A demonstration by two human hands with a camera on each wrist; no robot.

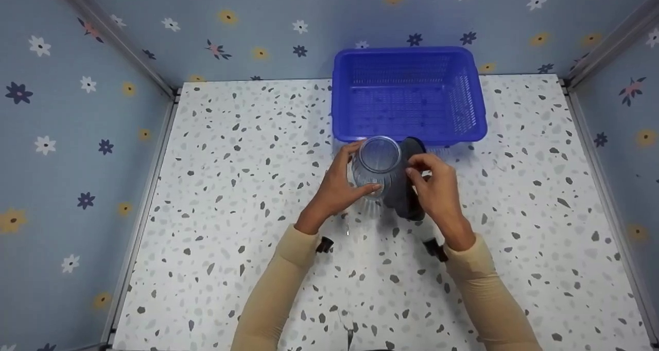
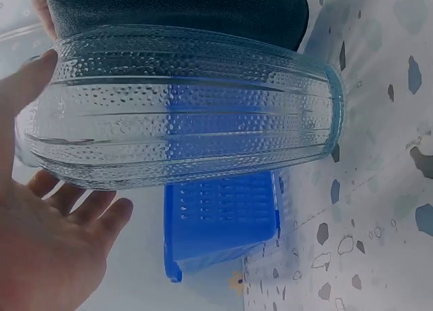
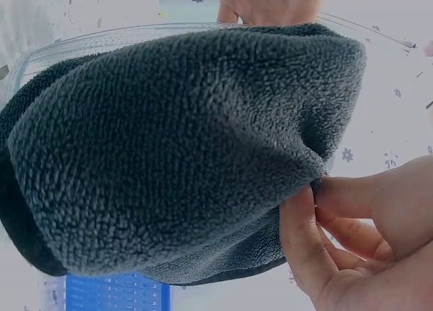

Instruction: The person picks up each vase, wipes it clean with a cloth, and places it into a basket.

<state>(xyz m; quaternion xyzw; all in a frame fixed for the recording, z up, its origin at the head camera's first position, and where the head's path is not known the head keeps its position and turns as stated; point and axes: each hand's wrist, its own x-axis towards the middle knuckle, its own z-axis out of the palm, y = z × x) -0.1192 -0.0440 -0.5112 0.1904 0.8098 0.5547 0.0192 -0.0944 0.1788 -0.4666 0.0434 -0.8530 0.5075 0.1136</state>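
Note:
A clear glass vase (image 1: 380,158) with ribbed, dimpled sides stands upright on the speckled table, seen side-on as a textured glass body (image 2: 189,108) in the left wrist view. My left hand (image 1: 337,186) grips it near the top, thumb on the near side and fingers round the far side. A dark grey cloth (image 3: 176,149) with a terry texture hangs along the vase's right side. Between thumb and fingers, my right hand (image 1: 435,186) pinches the cloth's edge; the pinching fingers (image 3: 304,243) show in the right wrist view.
Just behind the vase sits a blue plastic basket (image 1: 479,119) with perforated walls. The speckled white table (image 1: 231,186) extends to both sides. Flower-patterned panels (image 1: 190,32) enclose it at the back, left and right.

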